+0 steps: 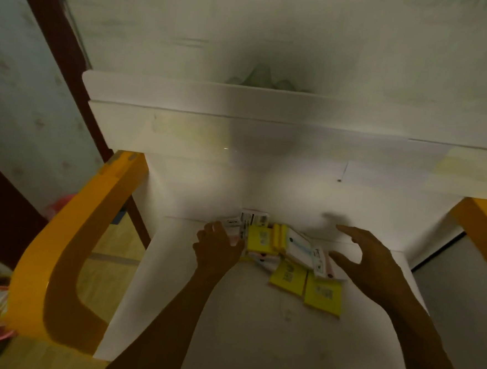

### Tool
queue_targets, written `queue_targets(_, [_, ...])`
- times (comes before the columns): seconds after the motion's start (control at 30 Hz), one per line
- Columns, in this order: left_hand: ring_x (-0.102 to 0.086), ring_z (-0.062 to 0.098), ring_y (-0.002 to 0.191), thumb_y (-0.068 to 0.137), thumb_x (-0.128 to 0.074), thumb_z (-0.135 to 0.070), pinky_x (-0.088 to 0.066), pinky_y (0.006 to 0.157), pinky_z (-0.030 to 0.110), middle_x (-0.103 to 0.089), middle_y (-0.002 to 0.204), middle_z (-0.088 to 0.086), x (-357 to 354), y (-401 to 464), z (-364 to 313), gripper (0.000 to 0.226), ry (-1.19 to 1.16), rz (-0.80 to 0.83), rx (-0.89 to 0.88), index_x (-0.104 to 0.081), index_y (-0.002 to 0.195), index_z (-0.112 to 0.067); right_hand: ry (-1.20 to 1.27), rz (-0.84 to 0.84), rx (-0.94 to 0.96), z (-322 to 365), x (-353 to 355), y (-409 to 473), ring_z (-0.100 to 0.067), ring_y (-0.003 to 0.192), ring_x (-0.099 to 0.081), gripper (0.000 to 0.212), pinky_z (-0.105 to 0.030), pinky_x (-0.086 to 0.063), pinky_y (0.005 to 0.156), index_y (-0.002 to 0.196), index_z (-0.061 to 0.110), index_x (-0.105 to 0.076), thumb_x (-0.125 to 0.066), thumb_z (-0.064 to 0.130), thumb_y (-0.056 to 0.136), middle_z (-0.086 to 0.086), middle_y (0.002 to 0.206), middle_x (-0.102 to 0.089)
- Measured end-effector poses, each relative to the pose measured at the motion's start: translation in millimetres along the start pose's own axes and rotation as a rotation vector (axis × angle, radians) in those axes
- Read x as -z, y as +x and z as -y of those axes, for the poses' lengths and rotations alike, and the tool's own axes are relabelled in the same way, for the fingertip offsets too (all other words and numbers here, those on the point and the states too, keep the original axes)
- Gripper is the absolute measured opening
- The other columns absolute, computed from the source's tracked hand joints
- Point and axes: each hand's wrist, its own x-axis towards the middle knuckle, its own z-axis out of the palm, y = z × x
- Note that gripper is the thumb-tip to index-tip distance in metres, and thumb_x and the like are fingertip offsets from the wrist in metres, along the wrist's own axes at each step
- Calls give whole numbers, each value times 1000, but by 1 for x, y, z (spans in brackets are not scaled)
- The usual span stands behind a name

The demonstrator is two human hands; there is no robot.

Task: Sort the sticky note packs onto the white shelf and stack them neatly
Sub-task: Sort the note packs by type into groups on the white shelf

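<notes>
sticky note packs (pixel 279 251) heaped on white shelf (pixel 255 329), mid-frame, two yellow ones loose at 5 o'clock | left hand (pixel 217 247) at 9 o'clock, grip curled on the heap's edge | right hand (pixel 366 260) at 3 o'clock, grip spread, holding nothing | orange frame (pixel 67 258) flanks shelf

Packs (pixel 285 253) on shelf (pixel 255 323), between hands.

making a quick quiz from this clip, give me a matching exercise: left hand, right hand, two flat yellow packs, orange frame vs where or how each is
Things:
1. left hand
2. right hand
3. two flat yellow packs
4. orange frame

States:
a. lying side by side, nearest the camera
b. open, beside the pile's right edge
c. flanking the white shelf
d. on the pile's left side

Pairs: 1-d, 2-b, 3-a, 4-c
</notes>
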Motion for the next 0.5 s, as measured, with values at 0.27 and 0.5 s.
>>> queue_targets(0.27, [-35,33,125,81,-61,-55,-38,98,44,-43,132,17,-12,11,14,73,30,19,47,-41,135,-10,7,45,-41,-7,-13,5,-14,126,-45,54,-30,-43,94,135,36,-46,-66,42,85,8,141,-47])
queue_targets(0.5, [-40,34,119,75,-72,-46,-40,91,42,-48,124,18,-10,17,12,67,-27,26,70,-47,121,-4,-17,71,-49,-14,-19,10,-13,129,-43,54,-35,-45,98,137,36,-45,-63,45,87,9,142,-45])
